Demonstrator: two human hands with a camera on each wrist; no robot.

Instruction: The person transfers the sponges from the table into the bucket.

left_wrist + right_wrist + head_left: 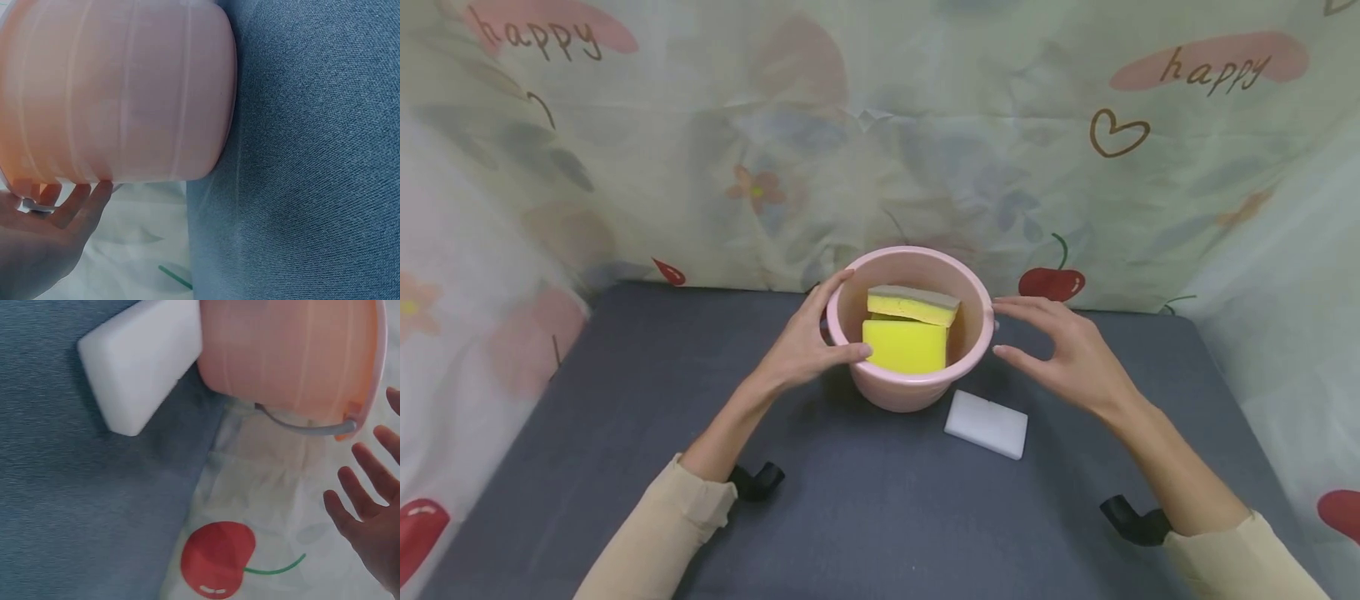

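Observation:
A pink bucket (901,392) stands upright on the dark table, with two yellow sponges inside. One sponge (906,346) shows its yellow face; the other sponge (917,304), with a grey layer, lies tilted behind it. My left hand (801,342) grips the bucket's left rim, thumb over the edge and fingers along the outer wall, as the left wrist view also shows. My right hand (1067,350) is beside the right rim, fingers spread and apart from the bucket in the right wrist view. A white block (987,425) lies just in front of the bucket.
The bucket's grey handle (306,430) hangs down its far side. Behind the dark cloth-covered table (880,517) hangs a printed curtain (865,192), close to the bucket. More curtain closes off both sides. Black camera mounts (758,482) sit at the wrists.

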